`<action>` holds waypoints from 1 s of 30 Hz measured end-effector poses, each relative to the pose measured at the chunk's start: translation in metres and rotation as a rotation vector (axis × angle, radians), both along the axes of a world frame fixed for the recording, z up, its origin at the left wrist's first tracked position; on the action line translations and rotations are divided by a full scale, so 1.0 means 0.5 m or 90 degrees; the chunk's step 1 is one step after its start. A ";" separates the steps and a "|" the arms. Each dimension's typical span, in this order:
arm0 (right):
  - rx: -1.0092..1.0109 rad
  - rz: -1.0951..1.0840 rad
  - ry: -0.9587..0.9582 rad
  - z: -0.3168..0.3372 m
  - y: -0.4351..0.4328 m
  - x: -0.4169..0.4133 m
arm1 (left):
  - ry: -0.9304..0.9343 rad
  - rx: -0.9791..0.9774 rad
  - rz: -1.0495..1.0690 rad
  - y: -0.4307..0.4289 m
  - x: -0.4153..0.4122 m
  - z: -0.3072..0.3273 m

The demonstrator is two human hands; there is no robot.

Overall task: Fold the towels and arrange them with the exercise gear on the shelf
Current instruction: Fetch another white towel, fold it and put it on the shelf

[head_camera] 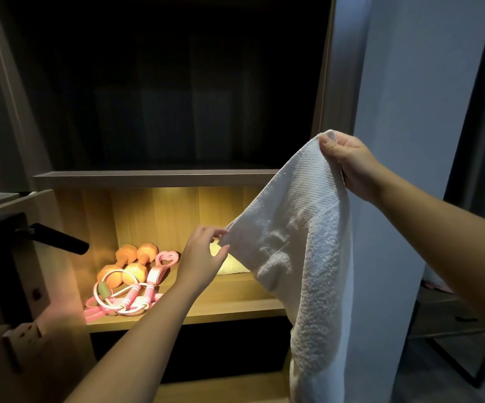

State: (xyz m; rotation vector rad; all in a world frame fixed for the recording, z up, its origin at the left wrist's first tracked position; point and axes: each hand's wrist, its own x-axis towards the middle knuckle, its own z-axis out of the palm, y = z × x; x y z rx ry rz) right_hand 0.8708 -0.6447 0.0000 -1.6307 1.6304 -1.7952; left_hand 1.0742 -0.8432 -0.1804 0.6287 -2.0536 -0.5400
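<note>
A white towel (305,251) hangs unfolded in front of the lit shelf (224,303). My right hand (349,161) grips its top corner, held high at the right. My left hand (203,257) pinches the towel's left edge, lower and nearer the shelf. On the shelf's left lie two orange dumbbells (128,266) and pink resistance bands (136,298) with a heart-shaped handle. Another pale towel (229,264) lies on the shelf behind my left hand, mostly hidden.
A dark, unlit compartment (171,91) sits above the lit one. At the left a door with a black lever handle (58,238) stands ajar. A wall socket (29,333) is below it. A white panel (395,141) rises at the right.
</note>
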 end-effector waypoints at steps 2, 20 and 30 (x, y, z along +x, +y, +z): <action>0.003 -0.001 0.003 0.000 0.000 0.002 | 0.002 0.004 -0.002 -0.002 -0.003 0.003; 0.043 -0.236 0.023 -0.059 0.018 -0.081 | -0.190 0.063 -0.165 -0.004 0.089 0.047; 0.180 -0.213 0.096 -0.058 0.038 -0.148 | -0.435 -0.237 -0.081 -0.029 0.153 0.345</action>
